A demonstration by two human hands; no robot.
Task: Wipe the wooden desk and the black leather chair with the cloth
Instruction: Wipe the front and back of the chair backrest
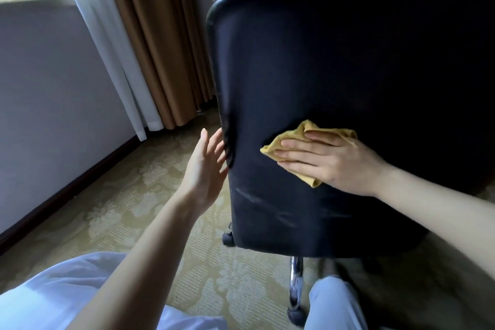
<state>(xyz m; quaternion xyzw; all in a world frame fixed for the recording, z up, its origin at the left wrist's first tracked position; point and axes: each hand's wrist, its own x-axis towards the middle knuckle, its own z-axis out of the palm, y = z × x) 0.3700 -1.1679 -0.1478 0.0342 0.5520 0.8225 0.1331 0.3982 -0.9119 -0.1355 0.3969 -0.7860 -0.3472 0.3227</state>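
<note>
The back of the black leather chair (pixel 334 61) fills the right half of the head view. A folded yellow cloth (pixel 294 136) lies flat against its lower part, and my right hand (pixel 329 161) presses on it with the fingers stretched out to the left. My left hand (pixel 206 166) is open, fingers apart, at the chair back's left edge, its fingertips at or just off the leather. Faint wipe streaks show below the cloth. The wooden desk is out of view.
The chair's chrome leg (pixel 296 284) and a black caster (pixel 229 238) stand on patterned carpet (pixel 150 195). My knee in light trousers (pixel 332 303) is just below the seat. A brown curtain (pixel 160 43), a white sheer and a wall lie to the left.
</note>
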